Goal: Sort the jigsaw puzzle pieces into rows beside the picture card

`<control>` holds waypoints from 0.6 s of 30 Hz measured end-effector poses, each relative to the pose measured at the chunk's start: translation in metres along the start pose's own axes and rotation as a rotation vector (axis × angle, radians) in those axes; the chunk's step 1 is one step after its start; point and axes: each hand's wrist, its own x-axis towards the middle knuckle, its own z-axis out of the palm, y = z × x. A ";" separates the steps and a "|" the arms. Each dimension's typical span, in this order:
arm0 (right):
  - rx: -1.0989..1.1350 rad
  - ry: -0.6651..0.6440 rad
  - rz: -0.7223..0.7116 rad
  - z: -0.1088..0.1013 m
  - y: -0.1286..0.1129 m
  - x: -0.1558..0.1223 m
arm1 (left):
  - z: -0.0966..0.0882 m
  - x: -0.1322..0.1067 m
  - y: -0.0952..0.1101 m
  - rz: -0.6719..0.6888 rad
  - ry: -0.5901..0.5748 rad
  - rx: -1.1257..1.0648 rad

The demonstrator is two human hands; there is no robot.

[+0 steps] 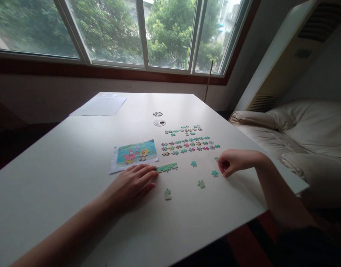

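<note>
My left hand (133, 183) lies flat on the white table with its fingers stretched out. Its fingertips meet the left end of a joined strip of green jigsaw pieces (167, 168). Over to the right, my right hand (234, 162) is curled, thumb and fingers drawn together low over the table; whatever they pinch, if anything, is hidden. Close by its fingertips are a teal jigsaw piece (214, 173) and another piece (216, 159), partly covered. Loose pieces lie between the hands: a teal one (194, 163), a pale green one (201, 184) and another pale green one (167, 194).
A cartoon reference picture (135, 154) lies beyond my left hand. Right of it, several jigsaw pieces (191, 144) stand in rows, with a looser group (185, 129) behind. White paper (99, 105) and a round table hole (159, 123) are farther back. A sofa (298, 137) stands at right.
</note>
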 end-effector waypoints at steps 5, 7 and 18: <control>0.098 0.287 -0.151 -0.006 -0.012 0.006 | 0.001 0.000 -0.001 -0.023 0.014 0.020; 0.163 0.367 -0.213 -0.003 -0.020 0.017 | 0.002 0.000 -0.001 -0.032 0.018 0.016; 0.307 0.550 -0.350 0.029 -0.059 0.080 | -0.007 0.005 0.005 -0.024 -0.046 -0.020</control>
